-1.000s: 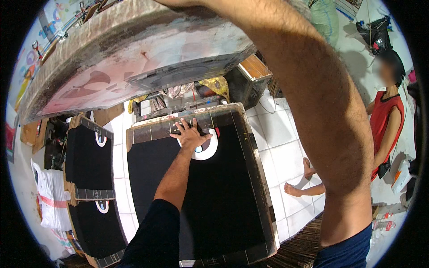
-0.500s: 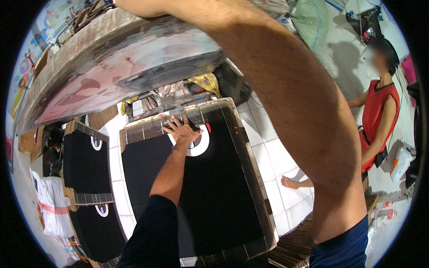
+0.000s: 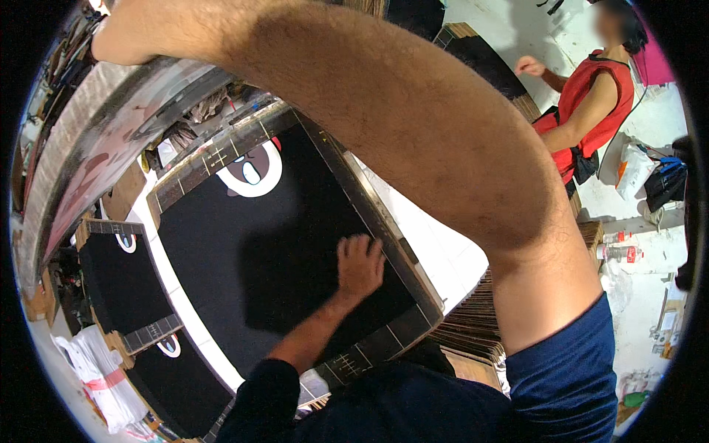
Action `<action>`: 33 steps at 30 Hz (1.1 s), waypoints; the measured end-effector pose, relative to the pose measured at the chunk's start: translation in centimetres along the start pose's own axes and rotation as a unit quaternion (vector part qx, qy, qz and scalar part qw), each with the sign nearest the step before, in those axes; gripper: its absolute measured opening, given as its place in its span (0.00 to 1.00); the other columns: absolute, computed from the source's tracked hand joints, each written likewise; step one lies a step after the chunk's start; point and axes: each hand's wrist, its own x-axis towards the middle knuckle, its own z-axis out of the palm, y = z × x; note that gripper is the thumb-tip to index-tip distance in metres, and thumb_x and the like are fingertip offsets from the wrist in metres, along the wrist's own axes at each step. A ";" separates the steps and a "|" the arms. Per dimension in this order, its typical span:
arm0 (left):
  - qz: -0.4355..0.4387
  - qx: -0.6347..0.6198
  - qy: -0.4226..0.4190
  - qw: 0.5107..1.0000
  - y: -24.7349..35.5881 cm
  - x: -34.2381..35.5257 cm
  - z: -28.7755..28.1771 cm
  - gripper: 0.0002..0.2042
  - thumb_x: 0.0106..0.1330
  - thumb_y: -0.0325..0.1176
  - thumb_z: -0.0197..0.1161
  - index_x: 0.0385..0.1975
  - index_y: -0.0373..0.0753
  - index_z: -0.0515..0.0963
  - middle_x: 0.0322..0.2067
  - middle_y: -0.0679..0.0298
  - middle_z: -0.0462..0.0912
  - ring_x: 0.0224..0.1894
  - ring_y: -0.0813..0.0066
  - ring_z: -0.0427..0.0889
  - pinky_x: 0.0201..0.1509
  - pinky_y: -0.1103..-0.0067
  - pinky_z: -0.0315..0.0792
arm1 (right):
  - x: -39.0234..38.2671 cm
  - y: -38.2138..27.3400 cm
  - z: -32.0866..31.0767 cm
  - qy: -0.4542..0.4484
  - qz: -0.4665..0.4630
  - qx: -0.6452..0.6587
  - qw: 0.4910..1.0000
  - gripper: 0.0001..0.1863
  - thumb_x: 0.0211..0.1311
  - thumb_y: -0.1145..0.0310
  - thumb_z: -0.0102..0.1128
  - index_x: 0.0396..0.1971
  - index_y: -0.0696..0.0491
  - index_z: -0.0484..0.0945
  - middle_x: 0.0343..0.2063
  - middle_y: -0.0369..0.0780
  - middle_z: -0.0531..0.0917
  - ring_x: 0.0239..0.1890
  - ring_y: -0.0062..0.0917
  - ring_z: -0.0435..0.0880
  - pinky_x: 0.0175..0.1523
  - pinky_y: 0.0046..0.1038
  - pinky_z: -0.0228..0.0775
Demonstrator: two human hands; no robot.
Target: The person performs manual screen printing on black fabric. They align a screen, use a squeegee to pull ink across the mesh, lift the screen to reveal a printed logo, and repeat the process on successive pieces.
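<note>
My left hand (image 3: 360,264), slightly blurred, has its fingers apart on or just over the black fabric (image 3: 295,207) covering the large board, near its right edge. The board's dark rim (image 3: 196,173) carries white marks. Near the top of the fabric is a white horseshoe-shaped print (image 3: 255,184) with brown, blue and red parts. My right arm crosses the upper view, and my right hand (image 3: 125,31) grips the top edge of a raised, paint-stained screen frame (image 3: 100,125); its fingertips are mostly hidden.
Two smaller black-covered boards (image 3: 118,280) with similar prints stand at left beside folded white cloth (image 3: 88,369). A co-worker in red (image 3: 591,103) stands upper right, a hand (image 3: 528,65) raised near another dark board (image 3: 484,66). Bags (image 3: 657,181) and bottles (image 3: 620,253) lie at right.
My left hand has moved off the print, down and right across the fabric. The view has turned, so the large board appears rotated. My right hand stays on the raised frame.
</note>
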 end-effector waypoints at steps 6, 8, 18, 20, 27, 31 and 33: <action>-0.084 -0.082 0.087 0.989 1.8 -1.2 -2.7 0.24 0.75 0.42 0.64 0.65 0.36 0.76 0.61 0.46 0.77 0.68 0.47 0.72 0.75 0.48 0.60 | -3.3 -2.3 1.7 -0.066 0.169 0.143 0.973 0.26 0.66 0.48 0.53 0.44 0.53 0.91 0.44 0.50 0.91 0.48 0.41 0.92 0.54 0.44 0.82; -0.180 -0.151 0.171 0.957 0.9 -1.6 -8.7 0.23 0.76 0.41 0.62 0.65 0.36 0.76 0.59 0.48 0.79 0.65 0.50 0.76 0.75 0.51 0.63 | -6.4 -3.6 3.2 0.018 0.183 0.104 0.977 0.28 0.68 0.40 0.59 0.33 0.53 0.90 0.28 0.47 0.90 0.35 0.43 0.92 0.45 0.44 0.82; -0.414 -0.607 0.524 0.431 -2.8 -16.9 -20.5 0.34 0.81 0.65 0.44 0.70 0.42 0.66 0.57 0.53 0.80 0.55 0.58 0.82 0.50 0.56 0.81 | -31.4 -11.8 11.4 -0.132 0.255 0.293 0.912 0.15 0.66 0.56 0.67 0.43 0.52 0.86 0.43 0.44 0.85 0.50 0.40 0.81 0.56 0.44 0.72; -0.519 -0.597 0.477 0.382 -5.2 -17.9 -16.7 0.31 0.83 0.61 0.41 0.67 0.39 0.68 0.52 0.52 0.81 0.44 0.55 0.86 0.44 0.60 0.83 | -33.2 -10.9 15.1 -0.172 0.254 0.304 0.902 0.21 0.62 0.57 0.71 0.51 0.53 0.83 0.49 0.47 0.82 0.56 0.42 0.79 0.62 0.45 0.69; -0.642 -0.059 0.199 0.739 -5.6 -21.3 -13.8 0.22 0.69 0.52 0.73 0.31 0.36 0.78 0.37 0.57 0.87 0.34 0.61 0.88 0.35 0.69 0.79 | -19.3 -1.4 31.8 -0.051 0.104 0.231 0.966 0.43 0.49 0.65 0.81 0.67 0.57 0.72 0.63 0.50 0.74 0.70 0.47 0.69 0.73 0.45 0.61; -0.399 0.186 0.242 0.864 -6.9 -20.4 -12.1 0.31 0.50 0.44 0.84 0.55 0.44 0.83 0.57 0.56 0.80 0.69 0.48 0.71 0.73 0.48 0.59 | -12.6 0.4 37.4 -0.160 0.011 0.104 0.982 0.41 0.50 0.64 0.81 0.66 0.55 0.73 0.62 0.49 0.78 0.69 0.43 0.73 0.68 0.45 0.67; -0.398 0.184 0.226 0.870 -8.3 -19.9 -10.9 0.35 0.44 0.42 0.84 0.57 0.50 0.83 0.62 0.59 0.79 0.73 0.47 0.67 0.79 0.41 0.48 | -11.5 0.7 38.2 -0.277 0.017 0.123 0.953 0.33 0.51 0.64 0.81 0.58 0.52 0.79 0.54 0.45 0.84 0.62 0.41 0.80 0.61 0.45 0.71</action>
